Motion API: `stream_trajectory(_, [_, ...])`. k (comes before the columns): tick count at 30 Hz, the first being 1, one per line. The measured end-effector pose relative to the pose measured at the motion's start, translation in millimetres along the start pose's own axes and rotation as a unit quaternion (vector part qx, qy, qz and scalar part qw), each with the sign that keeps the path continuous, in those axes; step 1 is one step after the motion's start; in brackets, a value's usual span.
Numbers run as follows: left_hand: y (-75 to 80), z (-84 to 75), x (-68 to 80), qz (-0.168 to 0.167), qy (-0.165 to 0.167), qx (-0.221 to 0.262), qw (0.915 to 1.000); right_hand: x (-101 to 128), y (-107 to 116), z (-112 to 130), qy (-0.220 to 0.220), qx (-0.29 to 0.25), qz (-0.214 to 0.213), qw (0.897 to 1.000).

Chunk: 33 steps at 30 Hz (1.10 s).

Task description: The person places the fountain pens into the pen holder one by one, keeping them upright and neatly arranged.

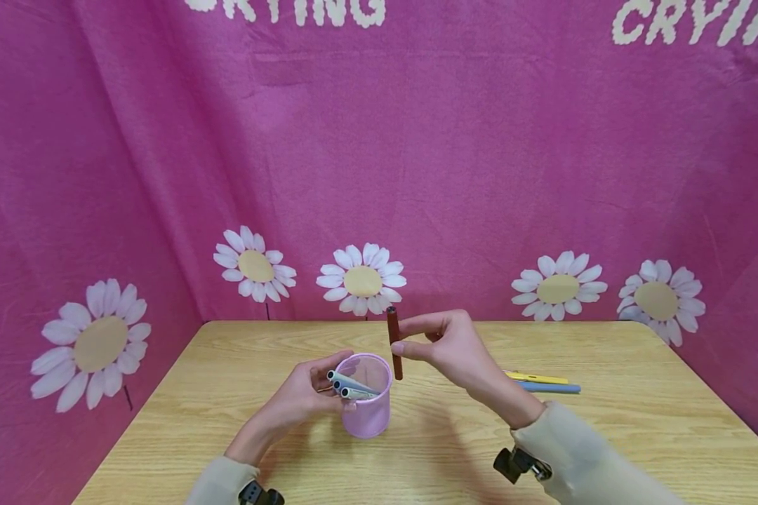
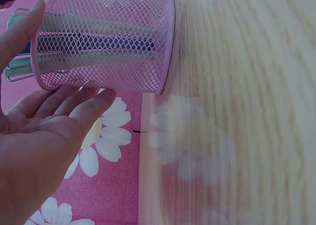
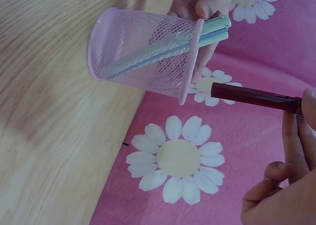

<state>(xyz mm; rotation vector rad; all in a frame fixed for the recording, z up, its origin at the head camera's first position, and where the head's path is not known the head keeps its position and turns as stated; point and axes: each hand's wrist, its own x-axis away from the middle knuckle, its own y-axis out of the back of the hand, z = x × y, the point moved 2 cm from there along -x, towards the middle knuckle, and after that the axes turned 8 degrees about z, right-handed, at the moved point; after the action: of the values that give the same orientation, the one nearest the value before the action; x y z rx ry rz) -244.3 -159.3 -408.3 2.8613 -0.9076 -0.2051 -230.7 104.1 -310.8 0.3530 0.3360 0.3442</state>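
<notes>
A pink mesh pen holder (image 1: 366, 421) stands upright on the table, with several pale-capped pens (image 1: 347, 386) leaning inside it toward the left. My left hand (image 1: 303, 393) holds the holder near its rim, thumb on the near side and fingers along the other side. Beside the holder's right rim, my right hand (image 1: 451, 347) pinches a dark red pen (image 1: 394, 344) between thumb and fingers. That pen (image 3: 254, 96) is held nearly upright above the table, apart from the holder (image 3: 143, 52), its lower end close to the opening.
To the right, behind my right forearm, a yellow pen (image 1: 540, 377) and a blue pen (image 1: 549, 387) lie on the wooden table (image 1: 606, 435). A pink curtain (image 1: 417, 175) printed with daisies hangs behind the table and along its sides.
</notes>
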Motion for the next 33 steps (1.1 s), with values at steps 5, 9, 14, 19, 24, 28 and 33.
stream_trajectory(5, [0.0,-0.9,0.8,0.002,0.0,0.002,1.0,-6.5,-6.7,4.3,0.011,-0.014,0.005,1.0])
stream_trajectory(9, [0.1,-1.3,0.6,0.004,0.0,0.005,1.0,-12.3,-13.1,2.4,0.016,-0.024,0.007,1.0])
stream_trajectory(14, [0.1,-0.6,-0.2,0.004,-0.001,0.001,1.0,-17.4,-20.9,-3.9,0.016,-0.036,0.005,0.999])
stream_trajectory(19, [-0.1,-0.5,-0.1,0.005,-0.001,0.003,1.0,-20.4,-27.2,-7.9,0.022,-0.05,0.009,0.998])
stream_trajectory(24, [0.0,-0.4,-0.5,0.005,-0.003,0.008,1.0,-23.2,-32.0,-13.5,0.019,-0.052,0.014,0.998])
stream_trajectory(28, [-0.1,1.3,-0.9,0.005,-0.006,0.011,0.9999,-24.3,-35.0,-19.2,0.014,-0.046,0.013,0.999])
stream_trajectory(33, [0.0,2.6,-1.2,0.007,-0.011,0.012,0.9999,-25.3,-38.1,-23.0,0.02,-0.03,0.011,0.999])
